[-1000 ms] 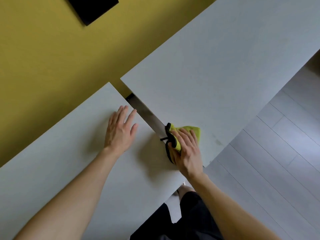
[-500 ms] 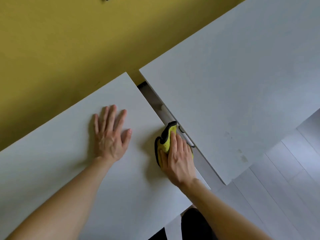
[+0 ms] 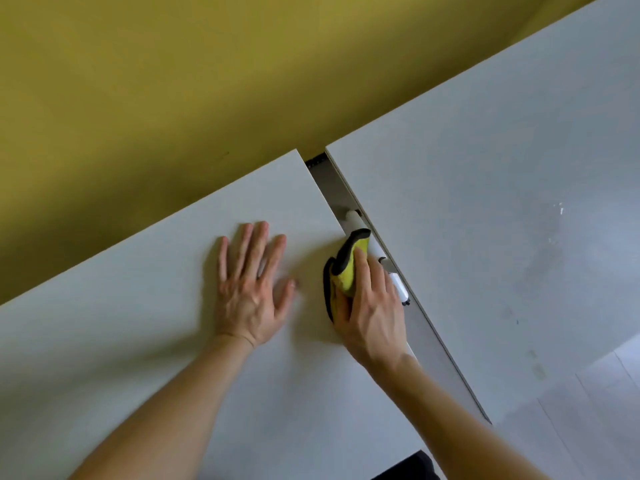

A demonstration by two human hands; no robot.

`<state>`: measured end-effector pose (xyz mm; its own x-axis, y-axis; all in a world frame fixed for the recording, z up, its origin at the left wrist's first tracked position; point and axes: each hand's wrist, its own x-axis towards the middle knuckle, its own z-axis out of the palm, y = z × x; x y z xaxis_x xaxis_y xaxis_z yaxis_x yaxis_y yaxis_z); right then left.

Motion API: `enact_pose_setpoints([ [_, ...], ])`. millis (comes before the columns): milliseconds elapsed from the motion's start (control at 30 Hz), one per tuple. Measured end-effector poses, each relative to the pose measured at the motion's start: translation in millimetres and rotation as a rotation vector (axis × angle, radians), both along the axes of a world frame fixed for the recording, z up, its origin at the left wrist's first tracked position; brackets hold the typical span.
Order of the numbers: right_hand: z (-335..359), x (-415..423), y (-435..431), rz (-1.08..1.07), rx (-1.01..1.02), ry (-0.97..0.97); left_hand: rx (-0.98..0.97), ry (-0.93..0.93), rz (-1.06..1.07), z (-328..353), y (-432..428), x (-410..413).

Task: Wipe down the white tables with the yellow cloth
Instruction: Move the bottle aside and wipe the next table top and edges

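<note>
From the head camera, the yellow cloth (image 3: 346,271) lies bunched on the near white surface (image 3: 138,341), right at its right-hand edge beside the narrow gap. Its long axis runs up the edge, away from the person and a little to the right, with its dark-trimmed tip pointing toward the yellow wall (image 3: 173,81). The right hand (image 3: 372,306) lies over the cloth's near end, its fingers (image 3: 362,265) pressed together and laid along the cloth, the thumb underneath on the left side, so the cloth pokes out ahead of and left of the fingertips. The left hand (image 3: 251,285) rests flat on the same surface just beside it, fingers spread, not touching the cloth. The second white surface (image 3: 485,220) stands across the gap, with faint smudges toward its right.
</note>
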<state>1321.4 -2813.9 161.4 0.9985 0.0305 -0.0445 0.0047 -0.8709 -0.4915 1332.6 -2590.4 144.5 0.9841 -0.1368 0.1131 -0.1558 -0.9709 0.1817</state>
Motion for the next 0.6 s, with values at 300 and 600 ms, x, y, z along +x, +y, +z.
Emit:
enact_pose_setpoints([
  [300,-11.4,148.7,92.2,-0.028,0.007,-0.040,0.052,0.048,0.036,-1.3,-1.1,1.3],
  [600,-7.0,146.1,96.7,-0.016,-0.099,-0.024,0.011,0.037,0.044,2.1,-0.5,4.2],
])
